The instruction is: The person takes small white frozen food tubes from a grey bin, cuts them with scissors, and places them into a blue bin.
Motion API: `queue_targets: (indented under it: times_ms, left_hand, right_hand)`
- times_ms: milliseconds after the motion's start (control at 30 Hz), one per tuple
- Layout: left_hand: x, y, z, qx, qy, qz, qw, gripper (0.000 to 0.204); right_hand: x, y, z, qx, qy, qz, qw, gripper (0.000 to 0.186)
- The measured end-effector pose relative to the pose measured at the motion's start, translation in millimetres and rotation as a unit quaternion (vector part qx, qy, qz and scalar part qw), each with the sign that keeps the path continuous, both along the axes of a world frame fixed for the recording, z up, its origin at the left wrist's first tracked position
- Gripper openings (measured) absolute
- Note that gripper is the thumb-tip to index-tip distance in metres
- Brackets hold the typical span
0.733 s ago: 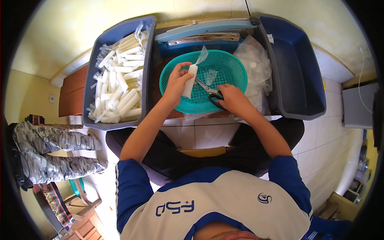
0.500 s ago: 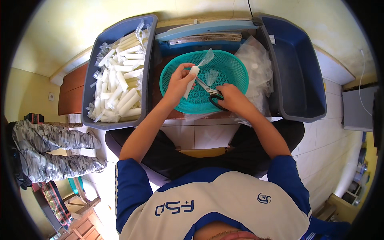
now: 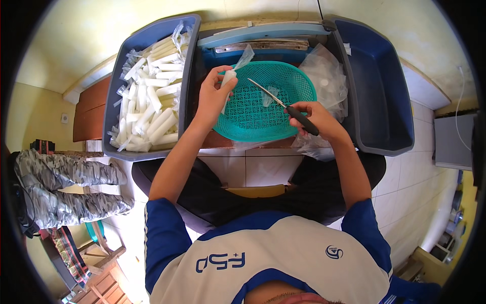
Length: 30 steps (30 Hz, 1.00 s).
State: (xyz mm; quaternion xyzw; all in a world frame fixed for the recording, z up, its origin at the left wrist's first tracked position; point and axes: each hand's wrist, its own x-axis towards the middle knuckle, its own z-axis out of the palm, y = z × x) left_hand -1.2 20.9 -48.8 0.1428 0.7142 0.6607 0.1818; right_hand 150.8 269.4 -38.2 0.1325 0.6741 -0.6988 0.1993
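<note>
My left hand (image 3: 214, 91) is closed round a white stick in clear plastic wrap (image 3: 229, 77), over the left rim of a green plastic basket (image 3: 298, 80). The wrap's loose end sticks up past my fingers. In my right hand (image 3: 315, 119) is a pair of scissors (image 3: 299, 117) with dark handles, its blades pointing up and left over the basket, apart from the stick. A clear plastic scrap (image 3: 270, 96) lies in the basket. Left of it, a grey-blue tub (image 3: 187, 86) holds many similar wrapped white sticks (image 3: 152, 101).
Clear plastic bags (image 3: 324, 76) are heaped right of the basket. Beyond them stands a second dark blue tub (image 3: 377, 86). A light blue edge with a worn wooden strip (image 3: 263, 46) runs behind the basket. Camouflage trousers (image 3: 71, 192) appear at far left.
The left hand has moved left and up with the wrapped stick. The right hand has shifted right, turning the scissors and drawing the blades away from the stick.
</note>
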Motion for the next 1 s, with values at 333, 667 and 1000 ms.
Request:
queue_targets:
  times_ms: [333, 667, 1000]
  left_hand:
    - [-8.7, -6.9, 3.0, -0.081, 0.135, 0.042, 0.987, 0.029]
    - [-5.8, -3.7, -12.4, -0.146, 0.194, -0.026, 0.970, 0.031]
    - [-15.6, -7.0, -16.7, -0.153, 0.182, -0.062, 0.969, 0.028]
  right_hand:
    - [5.5, -18.1, 7.7, -0.069, 0.084, -0.005, 0.994, 0.046]
    - [-1.4, -31.0, -2.5, -0.104, 0.056, -0.027, 0.993, 0.043]
    - [-18.3, -37.8, -5.9, -0.111, 0.046, -0.030, 0.992, 0.050]
